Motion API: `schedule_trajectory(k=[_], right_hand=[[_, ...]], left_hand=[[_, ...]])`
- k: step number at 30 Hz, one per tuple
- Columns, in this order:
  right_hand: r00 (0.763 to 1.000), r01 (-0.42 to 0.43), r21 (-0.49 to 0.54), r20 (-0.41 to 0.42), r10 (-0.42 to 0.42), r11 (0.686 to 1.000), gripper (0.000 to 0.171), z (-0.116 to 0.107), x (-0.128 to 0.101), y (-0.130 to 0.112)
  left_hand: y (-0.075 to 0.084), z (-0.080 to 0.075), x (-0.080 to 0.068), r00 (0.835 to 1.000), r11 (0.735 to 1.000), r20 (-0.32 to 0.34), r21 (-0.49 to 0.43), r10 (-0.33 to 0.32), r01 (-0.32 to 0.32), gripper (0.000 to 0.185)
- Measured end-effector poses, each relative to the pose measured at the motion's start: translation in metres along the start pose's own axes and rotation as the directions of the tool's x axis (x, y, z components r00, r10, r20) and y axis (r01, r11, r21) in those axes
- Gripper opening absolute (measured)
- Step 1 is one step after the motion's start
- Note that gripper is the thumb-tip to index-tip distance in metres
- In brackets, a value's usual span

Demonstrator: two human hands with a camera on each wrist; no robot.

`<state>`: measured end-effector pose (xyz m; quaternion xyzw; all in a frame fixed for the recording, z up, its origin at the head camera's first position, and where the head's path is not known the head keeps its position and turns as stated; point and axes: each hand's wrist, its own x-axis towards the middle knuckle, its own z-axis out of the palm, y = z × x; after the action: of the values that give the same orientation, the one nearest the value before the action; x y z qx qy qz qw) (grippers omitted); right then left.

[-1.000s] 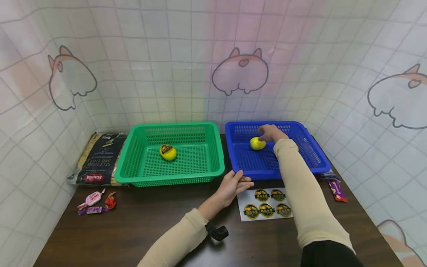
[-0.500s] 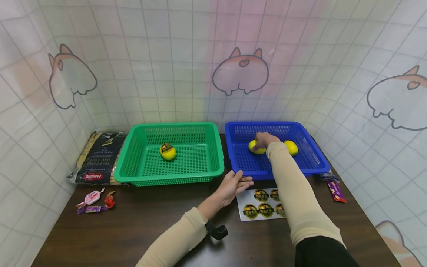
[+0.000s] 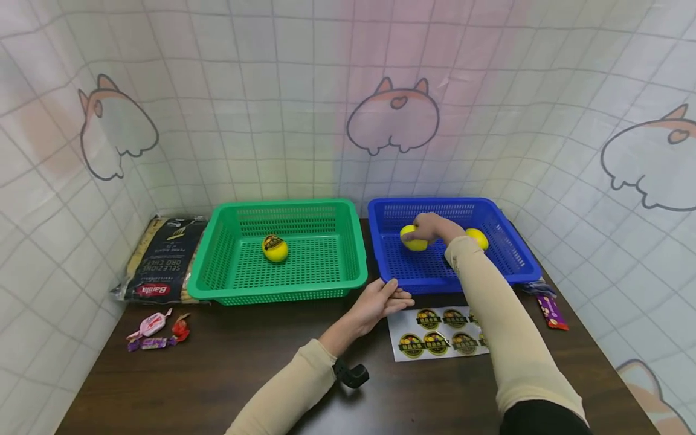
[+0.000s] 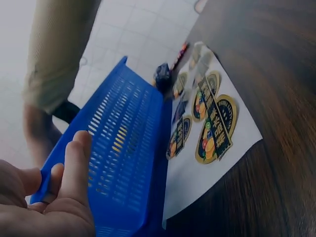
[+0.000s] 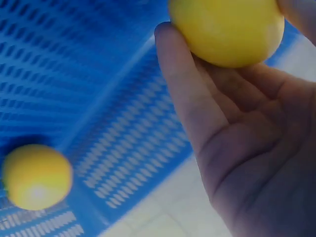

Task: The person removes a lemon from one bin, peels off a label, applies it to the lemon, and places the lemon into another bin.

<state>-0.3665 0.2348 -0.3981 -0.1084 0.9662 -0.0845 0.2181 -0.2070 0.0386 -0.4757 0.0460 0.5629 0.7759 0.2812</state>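
My right hand (image 3: pixel 437 228) is inside the blue basket (image 3: pixel 438 285), gripping a lemon (image 3: pixel 413 245) between thumb and fingers. The right wrist view shows this lemon (image 5: pixel 229 32) held up by the fingertips, clear of the basket's floor. Another lemon (image 3: pixel 476 238) lies in the same basket to the right. My left hand (image 3: pixel 375 307) pinches the basket's near left rim, thumb on top, as the left wrist view also shows. To the left, a green basket (image 3: pixel 304 266) holds one lemon (image 3: pixel 275 250) with a dark round sticker on it.
A sheet of round fruit stickers (image 3: pixel 403 329) lies before the blue basket. Several wrapped candies (image 3: pixel 153 324) and a bag of pasta (image 3: pixel 167 260) are at the left. A purple snack packet (image 3: pixel 551 311) lies at the right. A patterned wall covering stands behind.
My right hand has closed on the left lemon in the blue basket and moved it slightly left. The left hand stays at the rim.
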Motion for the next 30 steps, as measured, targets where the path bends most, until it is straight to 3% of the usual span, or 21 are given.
schedule_trajectory(k=[3,9,14,17,21,24,30], right_hand=[[0.993,0.084,0.038,-0.083,-0.081,0.996,0.053,-0.006,-0.017,-0.003],[0.955,0.209,0.117,-0.24,-0.177,0.971,0.052,-0.008,-0.062,-0.016],[0.922,0.277,0.178,-0.325,-0.209,0.944,0.057,0.01,-0.104,-0.034],[0.911,0.322,0.27,-0.349,-0.219,0.908,0.055,0.03,-0.129,-0.046],[0.914,0.346,0.422,-0.353,-0.199,0.838,0.05,0.062,-0.156,-0.062],[0.919,0.337,0.509,-0.361,-0.16,0.792,0.047,0.085,-0.169,-0.073],[0.917,0.292,0.605,-0.397,-0.037,0.741,0.048,0.125,-0.171,-0.085]], left_hand=[[-0.004,-0.002,0.0,1.0,0.999,-0.004,0.034,0.0,0.0,0.032],[-0.007,-0.008,-0.002,1.0,0.997,0.001,0.081,0.006,-0.006,0.037],[-0.003,-0.013,-0.009,0.999,0.986,0.026,0.163,0.033,-0.037,0.05],[-0.001,-0.015,-0.017,0.998,0.971,0.023,0.228,0.063,-0.067,0.062],[0.002,-0.016,-0.033,0.994,0.959,0.034,0.263,0.102,-0.107,0.072],[0.005,-0.016,-0.045,0.989,0.965,0.057,0.219,0.133,-0.142,0.068],[0.001,-0.022,-0.055,0.99,0.965,0.08,0.224,0.12,-0.135,0.053]])
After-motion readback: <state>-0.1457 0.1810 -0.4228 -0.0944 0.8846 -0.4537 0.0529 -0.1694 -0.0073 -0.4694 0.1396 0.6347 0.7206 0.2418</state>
